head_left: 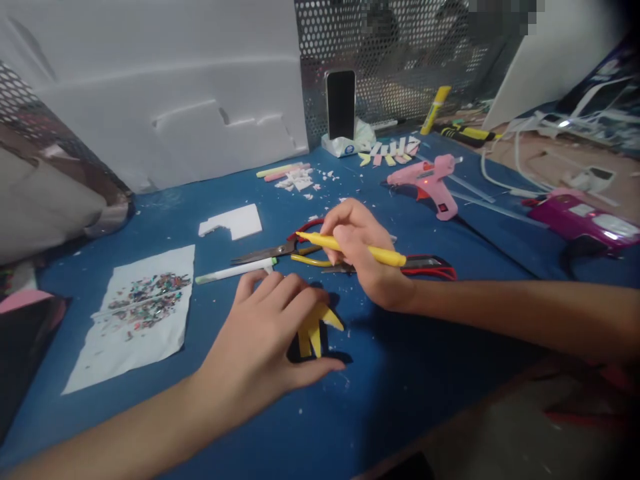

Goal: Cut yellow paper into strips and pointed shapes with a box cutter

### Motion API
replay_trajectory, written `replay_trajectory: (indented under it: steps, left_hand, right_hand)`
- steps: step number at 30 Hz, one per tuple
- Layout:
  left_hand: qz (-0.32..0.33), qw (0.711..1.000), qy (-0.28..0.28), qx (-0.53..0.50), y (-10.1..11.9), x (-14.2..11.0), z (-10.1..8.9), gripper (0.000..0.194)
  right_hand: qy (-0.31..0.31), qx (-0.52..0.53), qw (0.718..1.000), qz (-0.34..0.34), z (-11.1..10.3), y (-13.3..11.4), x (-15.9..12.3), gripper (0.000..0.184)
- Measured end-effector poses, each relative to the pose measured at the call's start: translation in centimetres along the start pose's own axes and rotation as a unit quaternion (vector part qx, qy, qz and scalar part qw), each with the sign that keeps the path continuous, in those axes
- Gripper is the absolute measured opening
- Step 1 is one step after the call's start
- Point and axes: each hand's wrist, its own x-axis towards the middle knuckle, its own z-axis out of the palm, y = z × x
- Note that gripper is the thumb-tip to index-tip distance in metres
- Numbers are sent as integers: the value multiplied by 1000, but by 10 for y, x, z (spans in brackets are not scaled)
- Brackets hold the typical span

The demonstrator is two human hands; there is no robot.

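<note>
My right hand (363, 250) is closed around a yellow marker (373, 253), its tip pointing left. With fingers arched and thumb stretched out, my left hand (270, 333) rests low over the table. Under its palm lie yellow cut pieces (314, 330) with pointed ends, partly hidden by the fingers; whether the fingertips press on them I cannot tell. Scissors (273, 252) with red and yellow handles lie just beyond my hands. Beside their blades is a white marker (235, 271) with green ends. A red and black cutter (425, 267) sits beneath my right wrist.
A sheet with colourful flakes (113, 340) lies left, a white foam piece (243, 222) behind it. White scraps (297, 179) and small coloured strips (390, 152) are farther back. A phone (341, 107) stands upright. At right are a pink glue gun (425, 180) and its cord (495, 250).
</note>
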Motion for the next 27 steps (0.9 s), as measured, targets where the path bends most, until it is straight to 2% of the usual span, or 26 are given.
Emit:
replay_trajectory:
  steps: [5, 9, 13, 17, 20, 23, 27]
  left_hand:
    - [-8, 1000, 6, 9, 2, 16, 13, 65]
    - [-5, 1000, 5, -1, -2, 13, 8, 64]
    - [-10, 1000, 23, -11, -7, -7, -5, 46]
    - [19, 998, 52, -9, -8, -36, -10, 30]
    - [44, 997, 56, 38, -8, -52, -7, 28]
    - [68, 993, 53, 82, -13, -58, -3, 31]
    - [89, 988, 67, 110, -22, -60, 3, 37]
  right_hand:
    - [-13, 8, 1000, -19, -2, -3, -2, 12]
    - [-26, 4, 1000, -18, -1, -4, -2, 11]
    - [-46, -7, 999, -16, -2, -6, -3, 12]
    - [-140, -33, 989, 18, -3, -6, -5, 19]
    - [-194, -88, 976, 44, -1, -5, -6, 14]
    - [-191, -120, 972, 59, 3, -3, -3, 9]
    - [-190, -122, 973, 50, 3, -1, 1, 10]
